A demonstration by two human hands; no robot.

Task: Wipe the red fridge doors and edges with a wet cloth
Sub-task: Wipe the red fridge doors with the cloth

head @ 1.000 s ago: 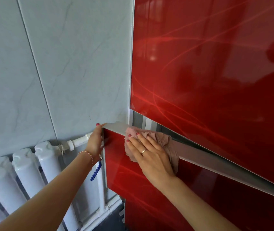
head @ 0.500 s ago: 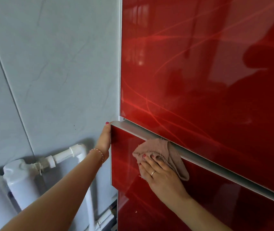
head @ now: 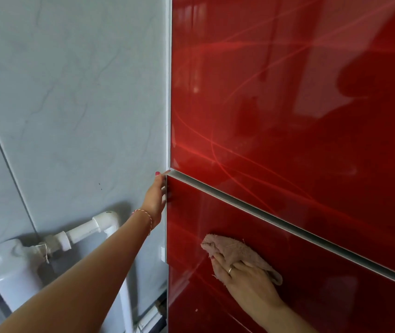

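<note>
On lower red door (head: 251,212): pink cloth (head: 235,251) under right hand (head: 244,277), straight fingers (head: 220,260) pressing it flat.

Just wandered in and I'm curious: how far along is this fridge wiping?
Done: hard to judge; the glossy red upper door shows no clear wiped area. In hand: the right hand presses a pink terry cloth on the red lower door, while the left hand touches its side edge. Left: the silver strip between the doors.
</note>
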